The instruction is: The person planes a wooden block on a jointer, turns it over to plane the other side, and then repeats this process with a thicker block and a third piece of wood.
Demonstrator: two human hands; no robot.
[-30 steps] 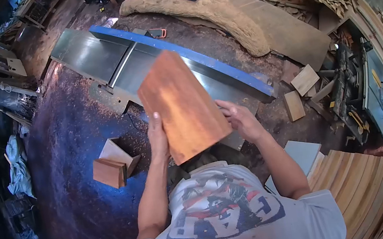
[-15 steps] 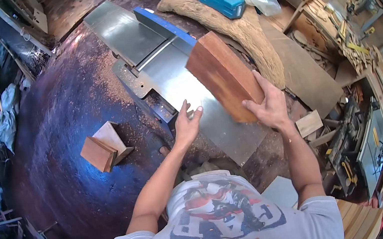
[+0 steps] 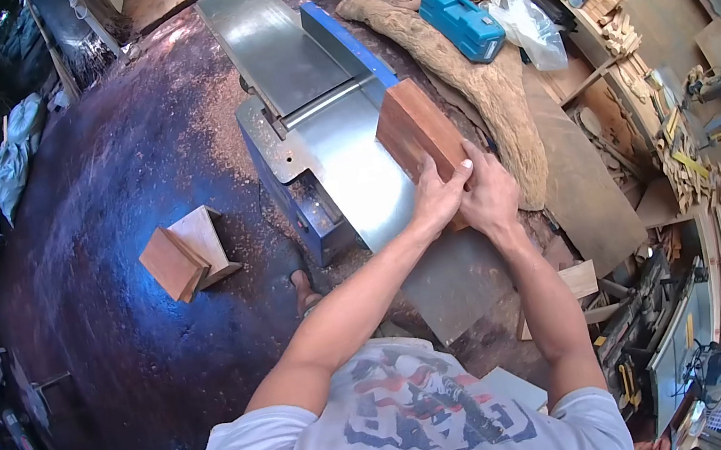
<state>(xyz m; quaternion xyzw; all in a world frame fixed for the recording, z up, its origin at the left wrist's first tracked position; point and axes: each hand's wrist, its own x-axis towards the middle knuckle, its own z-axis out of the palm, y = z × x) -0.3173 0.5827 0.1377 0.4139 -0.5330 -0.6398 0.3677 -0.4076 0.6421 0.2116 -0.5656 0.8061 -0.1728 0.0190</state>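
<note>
A thick reddish-brown wooden board [image 3: 422, 127] stands on edge over the metal bed of a jointer [image 3: 351, 169], close to its blue fence [image 3: 347, 41]. My right hand [image 3: 488, 189] grips the near end of the board, its thumb up on the top edge. Against the board's left face rests my left hand [image 3: 440, 197], fingers bent toward the top edge and close to the right hand. The board's near lower end is partly hidden behind both hands.
Left of the jointer, cut wooden blocks [image 3: 184, 254] rest on a stool-like piece on the dark floor. Shavings [image 3: 220, 124] lie beside the machine. To the right are a long rough log [image 3: 459, 75], a teal tool case [image 3: 462, 22] and shelves of wood offcuts [image 3: 623, 28].
My left hand has moved right from open air onto the board. The board has turned more upright and sits against the fence side. The camera view has shifted slightly.
</note>
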